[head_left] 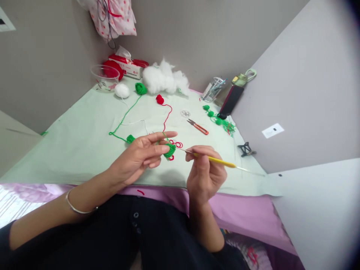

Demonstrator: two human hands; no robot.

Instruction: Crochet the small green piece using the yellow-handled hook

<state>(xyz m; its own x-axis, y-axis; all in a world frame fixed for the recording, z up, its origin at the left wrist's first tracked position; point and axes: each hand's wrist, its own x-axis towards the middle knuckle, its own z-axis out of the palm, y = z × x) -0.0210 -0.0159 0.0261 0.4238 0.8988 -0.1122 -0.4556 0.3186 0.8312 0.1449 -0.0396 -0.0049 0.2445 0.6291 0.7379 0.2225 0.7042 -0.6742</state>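
Between the thumb and fingers of my left hand (pixel 140 153) is a small green crochet piece (pixel 170 150), its index finger stretched out above with green yarn over it. My right hand (pixel 206 172) grips a crochet hook (pixel 216 160) with a yellow handle, its thin metal tip reaching to the green piece. Red yarn loops (pixel 176 144) show just behind the piece. Another green bit (pixel 130 139) lies by my left wrist, partly hidden, with a green strand running back to a green yarn ball (pixel 141 88).
Orange-handled thread snips (pixel 198 127), a small clear round case (pixel 185 113) and a red yarn ball (pixel 160 99) lie beyond my hands. White stuffing (pixel 165 78), a white yarn ball (pixel 122 90), a clear tub (pixel 105 80) and a tissue box (pixel 128 66) line the back. Green crocheted pieces (pixel 218 121) are at right.
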